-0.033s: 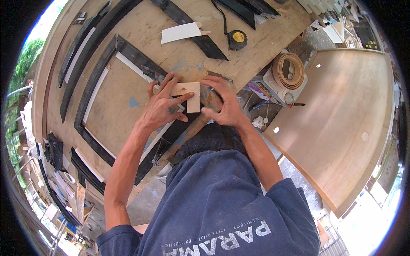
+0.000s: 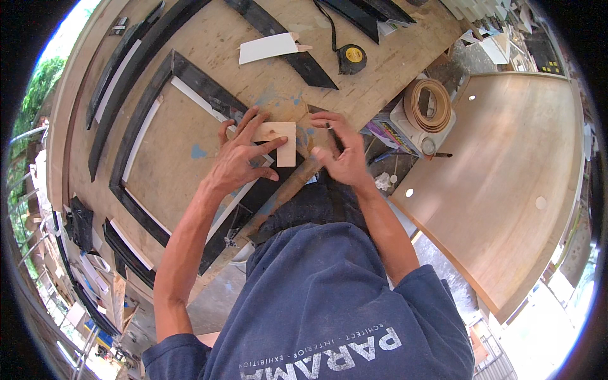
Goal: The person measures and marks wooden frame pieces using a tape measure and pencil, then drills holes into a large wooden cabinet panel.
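My left hand (image 2: 244, 158) lies spread on a small pale L-shaped wooden piece (image 2: 278, 140) and presses it onto the near corner of a dark rectangular frame (image 2: 142, 117) on the plywood workbench (image 2: 209, 38). My right hand (image 2: 341, 155) is just right of the piece with its fingers curled over the bench. What it holds, if anything, is hidden. A brown wooden handle (image 2: 288, 190) lies slanted under both wrists.
Dark frame strips (image 2: 278, 35) and a white offcut (image 2: 269, 47) lie farther back. A yellow tape measure (image 2: 351, 58) is at the back right. A roll of edge banding (image 2: 429, 104) sits on a box at the right, beside a large pale panel (image 2: 506, 177).
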